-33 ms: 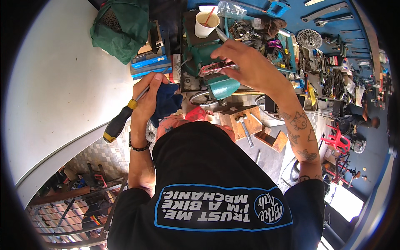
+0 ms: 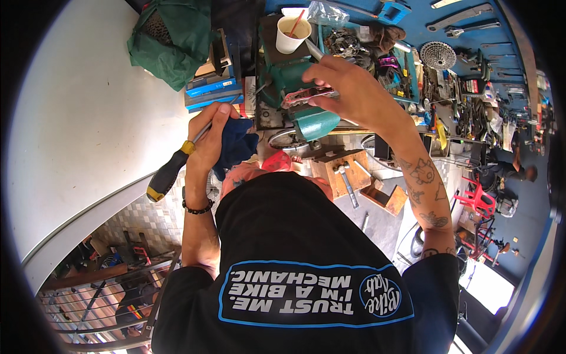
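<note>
My left hand (image 2: 207,133) is closed around the shaft of a screwdriver (image 2: 168,175) with a black and yellow handle, which points down to the left. A dark blue cloth (image 2: 237,144) is bunched in the same hand, beside the palm. My right hand (image 2: 348,94) is closed over the right end of a slim red metal part (image 2: 305,95) with cutouts, thumb below it and index finger curled above. That part lies over the green bench vise (image 2: 317,123). Whether the vise jaws touch it, I cannot tell. The screwdriver's tip is hidden by my left hand.
A white cup (image 2: 292,36) with a reddish stick stands beyond the vise. Blue boxes (image 2: 212,94) and a green cloth bundle (image 2: 168,47) are to the left. Bike parts and tools crowd the bench at right. A hammer (image 2: 348,186) rests on a wooden box below.
The fingers of my right hand have shifted slightly to the right. My left hand, the screwdriver and the cloth stay where they were.
</note>
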Demonstrator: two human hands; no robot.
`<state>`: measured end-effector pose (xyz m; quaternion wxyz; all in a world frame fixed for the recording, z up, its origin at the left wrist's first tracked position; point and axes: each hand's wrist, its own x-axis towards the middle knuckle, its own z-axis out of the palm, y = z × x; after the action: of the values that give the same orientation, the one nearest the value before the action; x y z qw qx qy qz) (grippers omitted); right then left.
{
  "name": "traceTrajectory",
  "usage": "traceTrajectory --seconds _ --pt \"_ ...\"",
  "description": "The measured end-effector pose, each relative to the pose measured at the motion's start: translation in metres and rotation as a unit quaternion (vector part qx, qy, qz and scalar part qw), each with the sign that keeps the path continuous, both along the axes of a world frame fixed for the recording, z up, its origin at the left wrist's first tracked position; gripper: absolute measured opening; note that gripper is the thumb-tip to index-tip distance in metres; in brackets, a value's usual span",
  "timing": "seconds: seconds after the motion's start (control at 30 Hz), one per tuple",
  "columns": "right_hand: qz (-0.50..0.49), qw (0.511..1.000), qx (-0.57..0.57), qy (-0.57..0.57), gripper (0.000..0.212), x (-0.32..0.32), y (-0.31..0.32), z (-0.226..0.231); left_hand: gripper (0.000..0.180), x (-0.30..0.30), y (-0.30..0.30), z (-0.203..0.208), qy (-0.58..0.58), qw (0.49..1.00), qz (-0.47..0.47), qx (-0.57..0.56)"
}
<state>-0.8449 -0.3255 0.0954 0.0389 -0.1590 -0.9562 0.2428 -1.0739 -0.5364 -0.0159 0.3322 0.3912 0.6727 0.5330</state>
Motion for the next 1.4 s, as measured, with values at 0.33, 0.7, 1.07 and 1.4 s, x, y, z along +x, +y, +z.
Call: traceTrajectory --seconds 0.33,0.7,1.07,1.4 --pt "0.012 1.000 0.011 0.026 0.020 -0.006 0.001 0.002 0.036 0.000 0.003 -0.007 -0.010 1.000 -0.006 0.001" --pt "-0.003 1.000 0.008 -0.012 0.021 -0.006 0.001 0.003 0.034 0.014 0.011 -0.009 -0.018 1.000 -0.021 0.012" --pt "-0.011 1.000 0.018 0.005 0.026 -0.005 -0.003 -0.002 0.041 0.055 0.066 0.001 0.148 0.981 -0.056 0.113" --pt "0.013 0.996 0.045 0.072 0.023 -0.004 -0.003 -0.007 0.041 0.057 0.074 0.003 0.220 0.964 -0.084 0.125"
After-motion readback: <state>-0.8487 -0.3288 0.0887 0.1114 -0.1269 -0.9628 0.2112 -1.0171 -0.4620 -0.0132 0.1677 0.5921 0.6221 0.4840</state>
